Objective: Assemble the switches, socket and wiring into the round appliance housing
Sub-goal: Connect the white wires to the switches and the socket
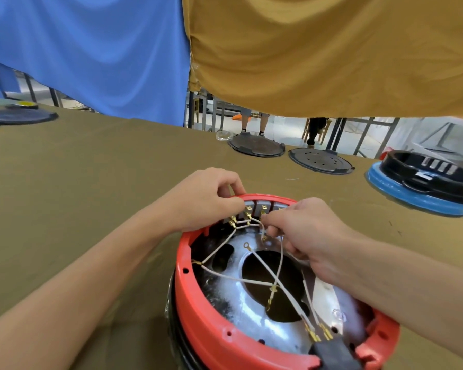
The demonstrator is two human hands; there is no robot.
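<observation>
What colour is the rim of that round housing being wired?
Red, seen clearly in the head view: the housing rim.

olive cloth over the desk (91, 161); blue curtain (91, 49) beside ochre curtain (332, 49); pale floor (284, 129) and metal frames (364, 134) beyond.

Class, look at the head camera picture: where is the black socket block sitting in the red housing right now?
The black socket block sits at the near rim of the red housing, bottom right of the head view, with white wires running into its brass terminals.
</observation>
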